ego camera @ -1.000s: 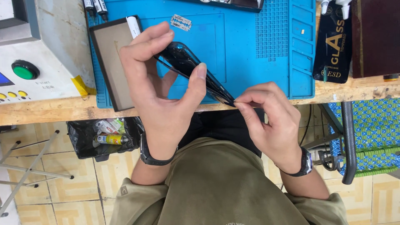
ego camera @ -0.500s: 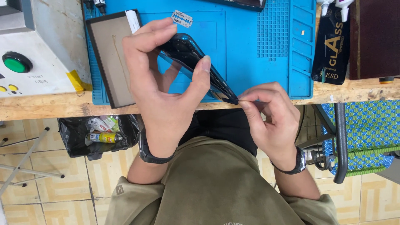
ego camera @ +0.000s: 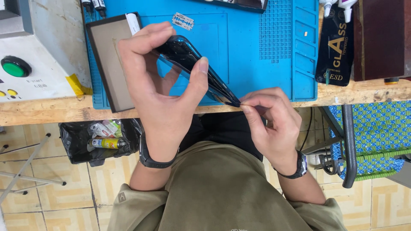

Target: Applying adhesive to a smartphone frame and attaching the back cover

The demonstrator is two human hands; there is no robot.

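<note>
Workbench: wooden table edge [ego camera: 51, 112] runs just below both hands, with tiled floor beneath it.
Mat: blue work mat [ego camera: 257, 51] lies on the bench directly behind the hands.
Machine: white box with a green button [ego camera: 15, 67] sits well to the left of the left hand.
Tray: brown flat panel with a dark frame [ego camera: 109, 60] lies just left of the left hand, partly behind its fingers.
Bin: black rubbish bag [ego camera: 100, 139] under the bench, below and left of the left wrist.
Left hand [ego camera: 160, 100]: curled around a dark phone [ego camera: 188, 60], thumb on its near edge, fingers over its far edge, holding it tilted above the mat.
Right hand [ego camera: 272, 117]: fingertips pinched tight at the phone's lower corner; whatever they pinch is too thin to make out.
Blade: razor blade [ego camera: 183, 20] on the mat, above the left hand, apart from it.
</note>
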